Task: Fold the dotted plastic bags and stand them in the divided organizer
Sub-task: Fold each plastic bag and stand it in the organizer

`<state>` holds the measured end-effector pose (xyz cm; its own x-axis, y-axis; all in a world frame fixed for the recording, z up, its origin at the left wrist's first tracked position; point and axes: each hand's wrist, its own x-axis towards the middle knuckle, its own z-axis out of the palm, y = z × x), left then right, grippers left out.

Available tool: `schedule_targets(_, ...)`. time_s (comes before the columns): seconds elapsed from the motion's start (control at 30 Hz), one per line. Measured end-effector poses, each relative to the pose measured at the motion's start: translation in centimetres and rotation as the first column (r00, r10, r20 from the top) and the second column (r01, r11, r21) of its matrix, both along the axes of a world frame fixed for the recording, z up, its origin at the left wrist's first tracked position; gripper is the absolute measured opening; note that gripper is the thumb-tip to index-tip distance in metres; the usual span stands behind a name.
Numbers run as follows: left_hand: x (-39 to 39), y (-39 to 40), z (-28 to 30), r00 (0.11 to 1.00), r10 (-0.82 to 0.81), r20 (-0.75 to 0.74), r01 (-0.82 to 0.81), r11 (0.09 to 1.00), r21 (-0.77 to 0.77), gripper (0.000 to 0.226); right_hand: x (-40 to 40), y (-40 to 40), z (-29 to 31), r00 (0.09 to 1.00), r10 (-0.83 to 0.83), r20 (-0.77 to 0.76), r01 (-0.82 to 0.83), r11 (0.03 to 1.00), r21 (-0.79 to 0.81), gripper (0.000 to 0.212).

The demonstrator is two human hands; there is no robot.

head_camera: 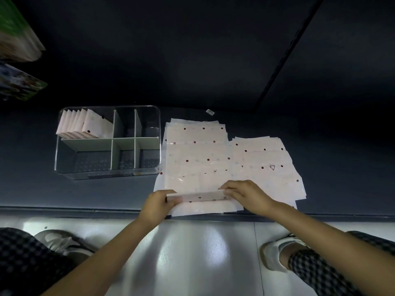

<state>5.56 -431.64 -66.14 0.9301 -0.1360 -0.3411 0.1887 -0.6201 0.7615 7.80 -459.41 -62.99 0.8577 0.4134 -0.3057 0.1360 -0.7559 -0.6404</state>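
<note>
Pink plastic, spotted with dark red dots, is folded into a long narrow strip (197,197) held between both hands at the near edge of the dark worktop (32,189). At its left end, the left hand (157,205) curls its fingers round the strip; at the other end, the right hand (245,194) pinches it with thumb and fingertips. The strip sits just above the near part of a flat stack of dotted bags (196,154), which spreads away from the hands towards the back of the worktop. Beyond and to the right of the right hand lies a second flat stack (265,159), overlapping the first along its side (one sheet there shows a small triangle mark).

Beyond and to the left of the left hand, well apart from it, stands the clear divided organizer (108,170) with pale partitions. Its far-left compartment holds a row of folded bags (83,124) standing on edge and leaning. A small tag (210,112) lies on the worktop beyond the stacks.

Nearer than the hands, below the worktop's edge, a glossy pale floor (192,253) shows, with two light shoes (275,253) and checked trouser legs (316,272) at either side.
</note>
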Motion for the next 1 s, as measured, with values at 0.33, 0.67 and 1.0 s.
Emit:
schedule_targets(0.33, 0.9, -0.6, -0.4, 0.937, 0.282, -0.205, -0.322, 0.926, -0.199, 0.025, 3.0, 1.5, -2.7, 0.773, -0.567, -0.285, 0.627, 0.753, 0.200, 0.038)
schedule_targets(0.67, -0.7, -3.2, 0.4, 0.887, -0.132, 0.443, -0.124, 0.855, 0.503, 0.057, 3.3, 2.3, -4.5, 0.788, -0.605, -0.117, 0.615, 0.783, 0.088, 0.039)
schedule_targets(1.0, -0.4, -3.8, -3.7, 0.823, -0.566, 0.048, 0.363, 0.589, 0.722, 0.077, 3.2, 2.9, -4.3, 0.816, -0.577, -0.032, 0.573, 0.816, -0.076, 0.046)
